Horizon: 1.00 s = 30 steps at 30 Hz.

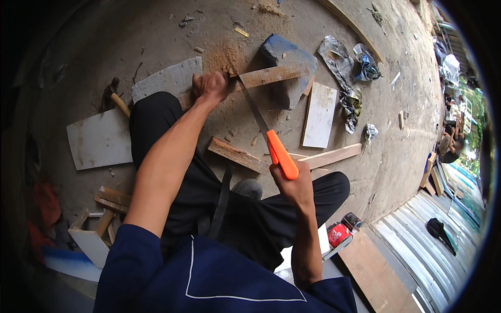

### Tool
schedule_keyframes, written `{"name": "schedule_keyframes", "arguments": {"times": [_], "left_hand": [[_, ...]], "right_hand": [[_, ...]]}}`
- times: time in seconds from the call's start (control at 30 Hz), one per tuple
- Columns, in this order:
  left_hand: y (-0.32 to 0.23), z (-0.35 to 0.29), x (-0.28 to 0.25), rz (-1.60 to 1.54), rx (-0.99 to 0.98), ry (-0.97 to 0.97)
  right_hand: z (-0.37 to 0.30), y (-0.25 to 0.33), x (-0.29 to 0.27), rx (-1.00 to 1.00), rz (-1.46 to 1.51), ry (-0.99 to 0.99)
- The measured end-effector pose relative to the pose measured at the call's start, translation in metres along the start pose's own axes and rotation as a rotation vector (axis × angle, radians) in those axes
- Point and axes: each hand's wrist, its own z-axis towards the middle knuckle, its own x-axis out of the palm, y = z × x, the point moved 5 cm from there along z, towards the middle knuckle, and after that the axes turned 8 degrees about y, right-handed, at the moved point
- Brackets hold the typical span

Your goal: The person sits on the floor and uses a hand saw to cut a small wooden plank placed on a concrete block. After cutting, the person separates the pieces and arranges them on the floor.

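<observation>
A narrow wooden plank (274, 74) lies across in front of me, its right part resting on a blue-grey block (297, 55). My left hand (211, 86) is closed around the plank, left of the saw blade. My right hand (296, 188) grips a handsaw by its orange handle (280, 151). The saw's dark blade (254, 110) runs up and left, crossing the plank just right of my left hand. Reddish sawdust (223, 56) is scattered beyond that crossing. My left fingertips are partly hidden.
A hammer (116, 98) and a pale board (99, 138) lie at left, near a rough grey slab (169, 78). Wood offcuts (237, 154) sit before my legs. On the right are a white board (319, 116), crumpled plastic (339, 62) and a red can (339, 235).
</observation>
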Motion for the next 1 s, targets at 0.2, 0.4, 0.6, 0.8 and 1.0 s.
{"name": "schedule_keyframes", "arguments": {"times": [0.2,0.4,0.6,0.8,1.0], "left_hand": [[0.000,0.004,0.009,0.062,0.042,-0.055],[-0.004,-0.008,-0.008,-0.011,-0.068,0.149],[-0.010,-0.004,0.000,0.008,0.056,0.146],[0.008,-0.005,0.009,0.018,-0.060,0.040],[-0.008,0.001,0.010,0.097,0.024,0.049]], "right_hand": [[0.080,-0.012,0.019,0.054,0.043,-0.033],[0.026,0.006,0.013,-0.045,-0.036,-0.031],[0.077,-0.008,0.028,-0.017,-0.044,-0.071],[0.026,-0.008,0.025,0.006,-0.010,-0.033],[0.068,-0.024,0.025,0.054,0.115,-0.006]]}}
